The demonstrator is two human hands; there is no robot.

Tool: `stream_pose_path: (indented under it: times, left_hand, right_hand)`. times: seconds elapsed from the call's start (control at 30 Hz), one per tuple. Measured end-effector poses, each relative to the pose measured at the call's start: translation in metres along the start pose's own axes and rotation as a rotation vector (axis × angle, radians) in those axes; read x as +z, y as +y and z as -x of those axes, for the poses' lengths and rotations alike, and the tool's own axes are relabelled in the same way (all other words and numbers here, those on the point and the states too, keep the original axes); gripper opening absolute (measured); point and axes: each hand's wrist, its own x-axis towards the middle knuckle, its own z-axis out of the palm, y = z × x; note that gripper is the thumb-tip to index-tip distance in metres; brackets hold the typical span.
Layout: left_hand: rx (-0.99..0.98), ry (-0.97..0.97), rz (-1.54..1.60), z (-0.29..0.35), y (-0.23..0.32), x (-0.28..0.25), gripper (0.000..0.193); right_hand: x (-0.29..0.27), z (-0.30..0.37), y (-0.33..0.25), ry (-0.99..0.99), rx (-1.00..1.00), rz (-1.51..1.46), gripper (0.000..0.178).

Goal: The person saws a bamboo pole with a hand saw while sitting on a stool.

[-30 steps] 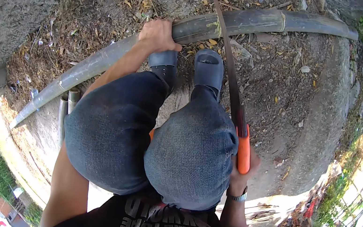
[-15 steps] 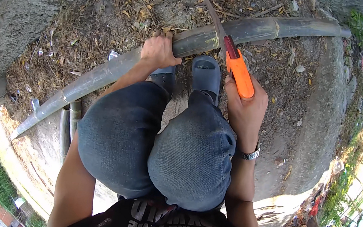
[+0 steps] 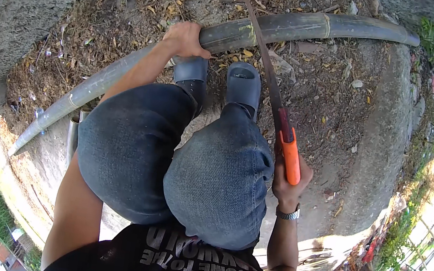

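A long grey-green bamboo pole [image 3: 296, 28] runs across the ground in front of my feet, from lower left to upper right. My left hand [image 3: 185, 38] is closed over it, just left of a pale scraped mark. In my right hand [image 3: 292, 182] is a hand saw [image 3: 271, 79] with an orange handle, gripped beside my right knee. The saw's long narrow blade reaches up and left, its far part crossing the pole near the pale mark. Whether the teeth have cut into the bamboo cannot be made out.
My grey slides [image 3: 244, 83] stand on the dirt close to the pole. Another bamboo piece [image 3: 73, 138] shows beside my left knee. Dry leaves [image 3: 151, 10] litter the soil. A concrete ledge [image 3: 384, 139] lies to the right, a rough grey wall [image 3: 21, 8] to the left.
My right hand has drawn the saw back toward my body, so the handle is now lower and more blade shows on the near side of the pole. The left hand keeps its hold.
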Motion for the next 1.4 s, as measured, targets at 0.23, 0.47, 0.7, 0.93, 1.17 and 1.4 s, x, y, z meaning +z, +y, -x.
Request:
stream_pose_path:
  times: [0.23,0.47,0.7,0.93,1.17,1.4]
  left_hand:
    - [0.002,0.017,-0.003,-0.006,-0.013,0.003,0.083]
    - [-0.006,-0.064,0.019,-0.012,-0.027,0.001,0.087]
    - [-0.108,-0.018,0.012,-0.009,0.008,-0.012,0.081]
    - [-0.094,0.031,-0.004,0.000,0.010,-0.003,0.091]
    - [0.020,0.404,-0.183,0.042,0.037,0.050,0.093]
    - [-0.066,0.094,-0.060,0.038,0.033,0.015,0.094]
  right_hand:
    - [0.022,0.048,0.033,0.010,-0.061,-0.016,0.008]
    - [0.038,0.061,0.067,-0.020,-0.020,-0.038,0.021]
    - [0.057,-0.017,0.033,0.147,0.056,-0.205,0.013]
    - [-0.009,-0.074,-0.068,-0.087,0.024,-0.060,0.021]
    - [-0.086,-0.088,-0.173,-0.003,-0.036,0.002,0.025]
    - [-0.064,-0.040,-0.042,0.132,0.023,-0.203,0.024]
